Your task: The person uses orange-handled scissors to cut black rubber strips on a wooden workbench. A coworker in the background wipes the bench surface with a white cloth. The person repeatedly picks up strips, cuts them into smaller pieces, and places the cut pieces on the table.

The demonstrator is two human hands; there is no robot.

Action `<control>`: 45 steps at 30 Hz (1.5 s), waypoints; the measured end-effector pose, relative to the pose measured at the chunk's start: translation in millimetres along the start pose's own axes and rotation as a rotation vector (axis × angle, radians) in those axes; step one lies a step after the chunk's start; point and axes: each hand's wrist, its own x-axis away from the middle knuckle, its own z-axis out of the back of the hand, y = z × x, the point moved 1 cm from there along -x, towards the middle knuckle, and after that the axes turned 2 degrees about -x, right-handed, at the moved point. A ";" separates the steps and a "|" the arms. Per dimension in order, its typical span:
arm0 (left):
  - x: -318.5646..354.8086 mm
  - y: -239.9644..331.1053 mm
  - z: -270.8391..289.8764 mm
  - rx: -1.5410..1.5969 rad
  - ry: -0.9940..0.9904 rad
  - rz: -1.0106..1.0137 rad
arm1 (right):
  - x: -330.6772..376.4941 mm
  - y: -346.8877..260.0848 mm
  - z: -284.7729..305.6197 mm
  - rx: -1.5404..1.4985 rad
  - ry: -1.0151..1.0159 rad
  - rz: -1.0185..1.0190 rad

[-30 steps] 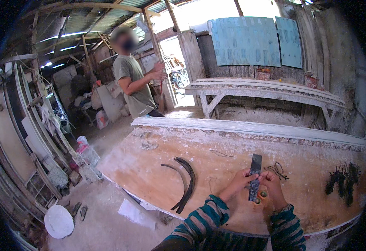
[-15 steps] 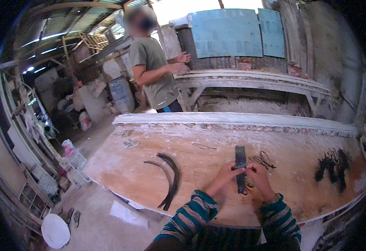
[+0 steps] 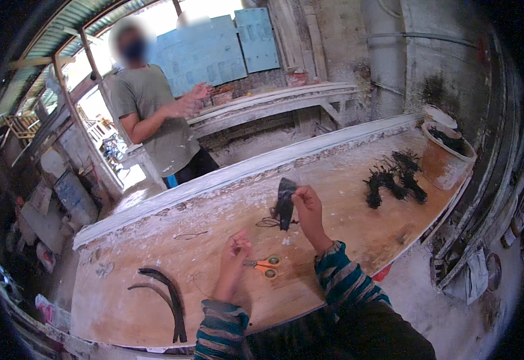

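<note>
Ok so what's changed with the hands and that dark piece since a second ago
Both hands held the dark piece together before. Now the left hand has let go and dropped lower, near the scissors, while the right hand alone holds the piece up. The view has also swung right. The curved strips and black clumps stay on the table.

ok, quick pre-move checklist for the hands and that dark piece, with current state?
1. Right hand has the dark flat piece: ok, pinched at its upper edge, lifted off the table.
2. Left hand free of tools: cannot tell, fingers curled, perhaps around a thin thread.
3. Orange-handled scissors within reach: ok, lying on the wooden table between both hands.
4. Curved dark strips out of the way: ok, at the table's left end.
5. Pile of dark tufts undisturbed: ok, on the right by the bucket.
6. Other person clear of the table: ok, standing beyond its far edge.
</note>
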 end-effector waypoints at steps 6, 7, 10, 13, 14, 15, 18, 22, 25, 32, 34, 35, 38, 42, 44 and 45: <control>-2.5 4.4 -4.1 -0.022 -0.080 0.011 | -10.8 16.2 23.1 -0.097 -0.051 -0.061; -2.9 5.4 -5.7 -0.001 -0.084 0.022 | -6.5 24.9 23.7 -0.061 -0.145 -0.145; -2.0 8.2 -8.0 0.064 -0.075 0.056 | 16.7 33.5 -1.7 -0.104 -0.483 -0.098; 2.0 5.2 -3.7 0.106 -0.049 0.050 | 53.2 1.8 -36.6 -0.061 -0.667 -0.320; 2.2 1.4 -0.4 0.094 -0.043 0.019 | 59.6 -11.8 -42.6 -0.014 -0.731 -0.396; 0.7 1.5 -2.1 0.086 -0.052 -0.013 | 63.2 -18.1 -43.9 0.042 -0.783 -0.467; 1.0 5.7 -3.9 0.107 0.018 0.036 | 67.2 11.8 -42.8 0.052 -0.700 -0.436; 1.7 9.9 -1.3 0.108 -0.014 0.029 | 59.9 15.5 -39.7 0.007 -0.554 -0.394; 0.2 7.8 0.1 0.060 -0.069 0.021 | 54.3 8.7 -38.5 0.003 -0.570 -0.316; 0.5 11.6 -6.3 0.082 -0.049 -0.015 | 55.5 8.3 -39.1 0.089 -0.613 -0.272; 0.6 13.3 -6.0 0.056 -0.043 -0.018 | 56.3 6.2 -39.4 0.097 -0.609 -0.257; 0.8 13.3 -5.2 0.042 -0.041 -0.022 | 57.0 4.2 -39.9 0.088 -0.607 -0.269; 2.6 13.4 -2.5 0.016 -0.027 0.002 | 57.8 0.4 -41.3 0.113 -0.601 -0.267; 2.5 14.1 -2.8 0.038 -0.041 0.024 | 59.1 1.0 -41.3 0.068 -0.581 -0.258; 2.0 10.0 0.1 0.006 -0.047 0.030 | 58.8 3.3 -40.3 0.087 -0.594 -0.267; 1.6 9.6 -0.2 -0.010 -0.050 0.033 | 58.7 4.9 -39.6 0.096 -0.600 -0.272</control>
